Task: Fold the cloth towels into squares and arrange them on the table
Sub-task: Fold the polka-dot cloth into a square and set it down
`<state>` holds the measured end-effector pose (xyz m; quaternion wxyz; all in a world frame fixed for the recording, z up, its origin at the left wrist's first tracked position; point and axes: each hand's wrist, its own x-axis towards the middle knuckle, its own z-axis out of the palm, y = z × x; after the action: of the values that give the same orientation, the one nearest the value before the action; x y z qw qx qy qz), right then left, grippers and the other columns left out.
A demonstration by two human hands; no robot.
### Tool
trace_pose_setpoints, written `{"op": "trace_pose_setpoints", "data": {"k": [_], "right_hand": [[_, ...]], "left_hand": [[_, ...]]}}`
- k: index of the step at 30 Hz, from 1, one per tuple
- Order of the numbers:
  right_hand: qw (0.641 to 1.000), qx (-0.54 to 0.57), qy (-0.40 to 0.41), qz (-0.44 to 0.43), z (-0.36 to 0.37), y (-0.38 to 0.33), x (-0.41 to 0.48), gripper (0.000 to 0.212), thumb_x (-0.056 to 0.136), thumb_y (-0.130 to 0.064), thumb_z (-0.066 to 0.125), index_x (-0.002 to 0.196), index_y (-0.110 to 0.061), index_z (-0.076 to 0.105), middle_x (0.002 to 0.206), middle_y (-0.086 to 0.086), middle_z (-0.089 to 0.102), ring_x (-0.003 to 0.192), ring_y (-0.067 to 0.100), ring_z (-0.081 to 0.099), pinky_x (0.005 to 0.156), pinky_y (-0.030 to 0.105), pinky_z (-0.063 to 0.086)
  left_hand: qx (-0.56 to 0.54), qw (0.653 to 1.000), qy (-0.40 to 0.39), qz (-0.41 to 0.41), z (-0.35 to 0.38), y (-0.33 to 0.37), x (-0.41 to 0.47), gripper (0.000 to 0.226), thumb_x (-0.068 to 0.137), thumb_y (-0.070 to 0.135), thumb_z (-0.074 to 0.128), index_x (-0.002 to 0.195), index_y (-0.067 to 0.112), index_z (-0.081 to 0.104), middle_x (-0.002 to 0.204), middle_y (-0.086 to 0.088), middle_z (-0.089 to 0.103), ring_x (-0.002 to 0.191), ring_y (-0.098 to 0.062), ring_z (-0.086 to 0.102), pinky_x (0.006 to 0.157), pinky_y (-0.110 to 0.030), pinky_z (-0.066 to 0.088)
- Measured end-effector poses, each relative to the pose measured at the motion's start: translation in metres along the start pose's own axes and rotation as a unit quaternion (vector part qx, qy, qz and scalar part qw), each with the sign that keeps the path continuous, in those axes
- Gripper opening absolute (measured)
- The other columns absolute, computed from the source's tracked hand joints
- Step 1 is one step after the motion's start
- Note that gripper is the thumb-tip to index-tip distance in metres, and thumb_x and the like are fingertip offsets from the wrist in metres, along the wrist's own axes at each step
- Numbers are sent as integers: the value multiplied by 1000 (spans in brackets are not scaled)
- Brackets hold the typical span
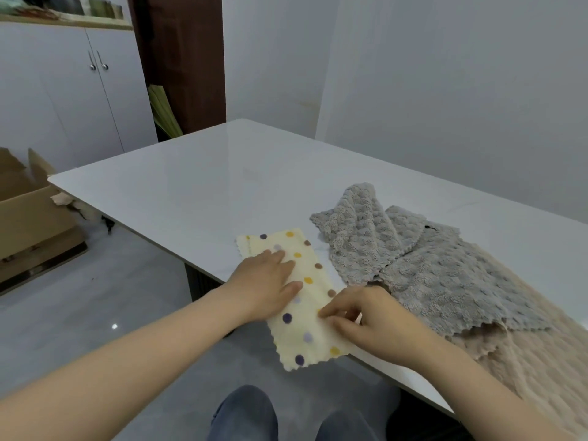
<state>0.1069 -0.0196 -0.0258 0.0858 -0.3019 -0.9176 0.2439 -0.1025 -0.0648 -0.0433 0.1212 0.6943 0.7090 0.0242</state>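
A cream towel with coloured dots (304, 326) lies folded into a long strip along the near edge of the white table (203, 186), its near end hanging past the edge. My left hand (267, 281) presses flat on its middle with straight fingers. My right hand (366, 319) pinches the strip's right edge between thumb and fingertips. To the right lie a crumpled grey fleece towel (410, 259) and a beige towel (525, 361) partly under it.
An open cardboard box (28, 214) stands on the floor at the left. White cabinets (63, 90) line the back left wall. A dark brown panel rises behind the table's far corner. My knees (245, 415) show below the table edge.
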Motion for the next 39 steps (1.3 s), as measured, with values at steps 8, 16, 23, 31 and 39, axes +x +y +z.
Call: {"op": "trace_pose_setpoints", "data": {"k": [8,16,23,31,39], "right_hand": [[998,-54,3,-45,-3,8,1,41,84,-34,67,125,-28,64,133,-13,57,125,-6,43,100,2,21],[992,-108,-23,-61,-3,9,0,58,81,-47,69,135,-30,54,142,-15,47,133,-4,33,101,-2,9],[991,-125,-14,-55,10,11,-3,63,73,-48,67,131,-28,57,139,-10,50,130,8,42,107,15,25],[980,-164,87,-68,32,6,-7,49,62,-40,67,105,-17,71,105,-3,69,98,21,65,87,29,52],[982,-138,83,-97,14,4,-10,24,73,-32,56,90,-25,72,84,-10,70,91,17,64,80,27,54]], "left_hand": [[53,996,-39,52,4,-38,28,64,96,57,18,150,32,-7,158,5,-16,146,-15,-15,119,-38,-9],[-69,963,208,158,25,-27,-40,52,85,55,49,121,18,58,121,5,59,113,-13,53,99,-27,42],[33,957,227,179,55,-22,-58,67,71,56,63,123,14,56,125,-2,57,116,-18,53,100,-33,45],[57,932,307,182,68,-17,-51,54,66,27,73,115,12,57,115,-7,65,111,-20,50,102,-36,35],[-87,943,273,171,41,-15,-65,30,87,29,48,98,16,73,103,7,73,96,-5,63,100,-19,35]]}}
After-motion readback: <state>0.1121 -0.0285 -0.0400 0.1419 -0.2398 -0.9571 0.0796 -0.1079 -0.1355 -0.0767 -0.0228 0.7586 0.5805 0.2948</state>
